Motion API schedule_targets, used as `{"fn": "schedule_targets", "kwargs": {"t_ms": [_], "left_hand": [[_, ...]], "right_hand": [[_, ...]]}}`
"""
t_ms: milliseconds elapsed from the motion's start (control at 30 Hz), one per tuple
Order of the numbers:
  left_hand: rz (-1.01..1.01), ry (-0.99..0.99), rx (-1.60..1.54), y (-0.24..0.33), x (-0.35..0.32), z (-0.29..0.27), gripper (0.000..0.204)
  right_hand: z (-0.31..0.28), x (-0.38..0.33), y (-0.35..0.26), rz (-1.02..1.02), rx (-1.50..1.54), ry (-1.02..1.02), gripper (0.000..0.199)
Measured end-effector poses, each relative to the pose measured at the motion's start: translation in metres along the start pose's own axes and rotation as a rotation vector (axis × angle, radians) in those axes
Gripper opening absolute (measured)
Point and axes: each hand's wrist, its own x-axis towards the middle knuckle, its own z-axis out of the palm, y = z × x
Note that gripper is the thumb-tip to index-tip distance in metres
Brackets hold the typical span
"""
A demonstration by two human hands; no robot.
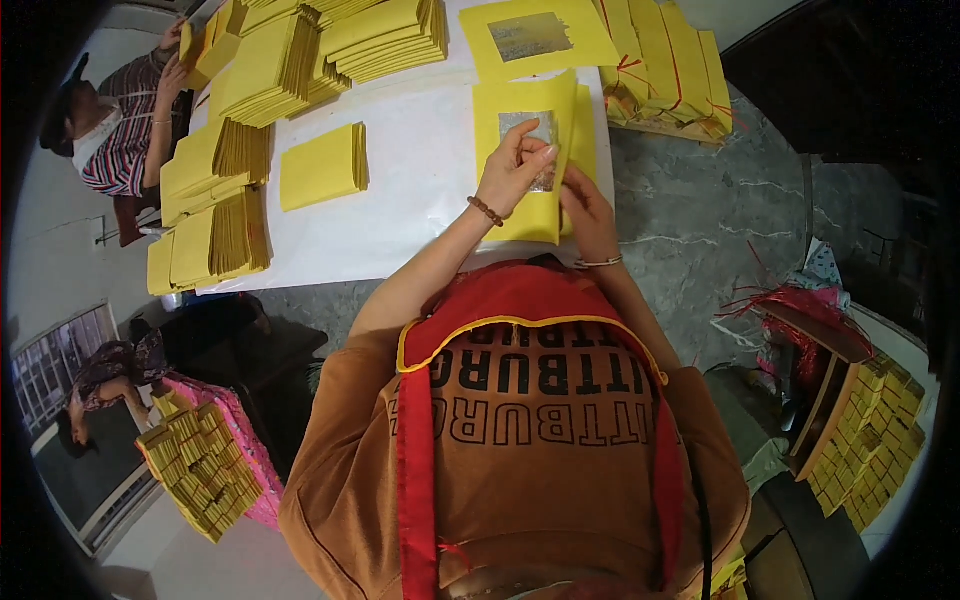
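Yellow paper sheets [490,205] with a silver patch [515,128] lie near the right end of the white table. Over that patch is my left hand [514,172], its fingers loosely curled and the index finger apart from the thumb; nothing shows in it. My right hand [592,212] has its fingers closed at the right edge of the upper yellow sheet, which lifts and bends there. Its fingertips are partly hidden by the paper. Just beyond lies another yellow sheet [595,40] with a silver patch. A folded yellow paper stack [322,168] sits to the left.
Several folded yellow stacks [215,245] line the white table's [420,200] left and far sides. Tied yellow bundles [670,60] stand at the far right. A person [125,125] handles yellow paper at far left. More bundles fill containers at lower left [205,470] and lower right [870,440].
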Motion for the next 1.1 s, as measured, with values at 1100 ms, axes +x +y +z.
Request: {"fn": "schedule_targets", "kwargs": {"t_ms": [1100], "left_hand": [[0.461, -0.452, 1.044, 0.017, -0.037, -0.004, 0.078]], "right_hand": [[-0.035, -0.023, -0.020, 0.091, 0.048, -0.161, 0.066]]}}
